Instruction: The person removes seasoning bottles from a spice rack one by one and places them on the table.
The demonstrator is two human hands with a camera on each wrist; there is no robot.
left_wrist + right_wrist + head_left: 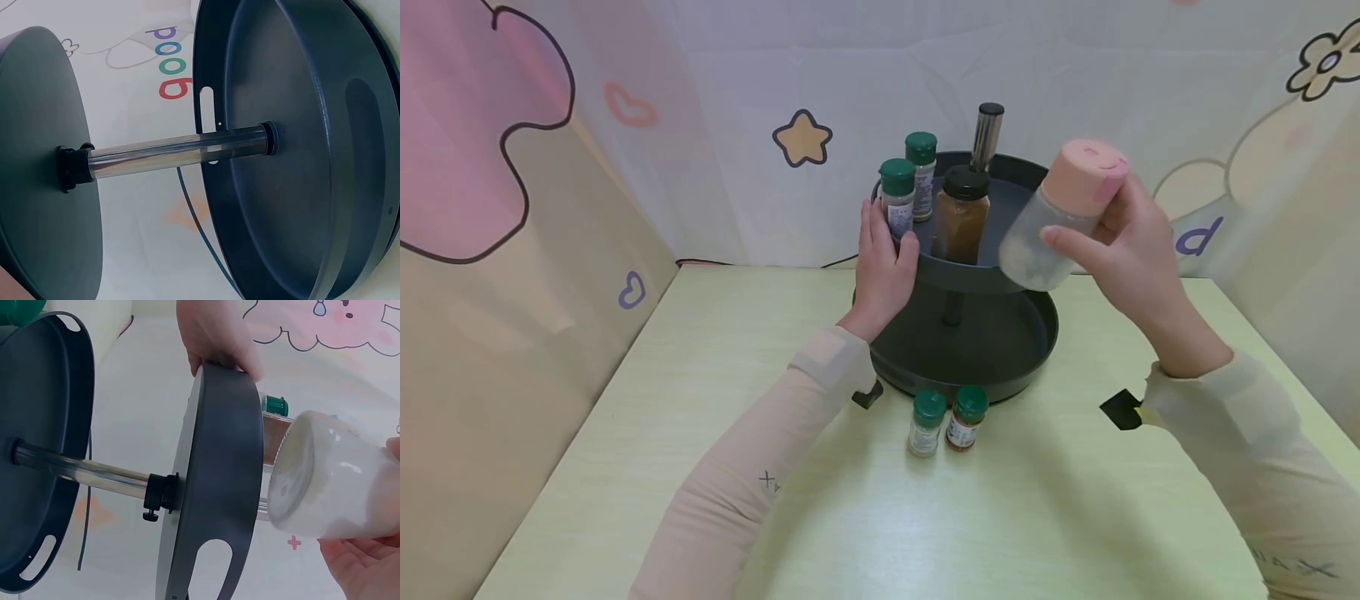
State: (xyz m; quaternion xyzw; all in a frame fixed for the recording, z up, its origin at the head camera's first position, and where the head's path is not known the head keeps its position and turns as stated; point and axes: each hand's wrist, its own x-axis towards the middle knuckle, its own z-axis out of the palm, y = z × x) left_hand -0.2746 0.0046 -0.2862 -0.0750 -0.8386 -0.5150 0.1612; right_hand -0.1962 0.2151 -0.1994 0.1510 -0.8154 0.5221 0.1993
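My right hand [1131, 250] grips a translucent white bottle [1037, 242] with a peach-pink lid [1086, 177], tilted at the right edge of the upper tier of a black two-tier rack [970, 279]. The bottle's base shows in the right wrist view. My left hand [883, 271] holds the upper tier's left rim, thumb beside a green-capped spice bottle [898, 200]. Behind that stands another green-capped bottle [922, 179]. A black-capped jar of brown powder [961, 218] and a silver post with a black top [987, 137] are also on this tier.
Two green-capped spice bottles, one pale [925, 425] and one reddish [966, 421], stand on the pale table [760, 517] before the rack. The lower tier [962, 342] joins the upper one by a metal pole [181, 152]. A printed cloth [737, 150] hangs behind.
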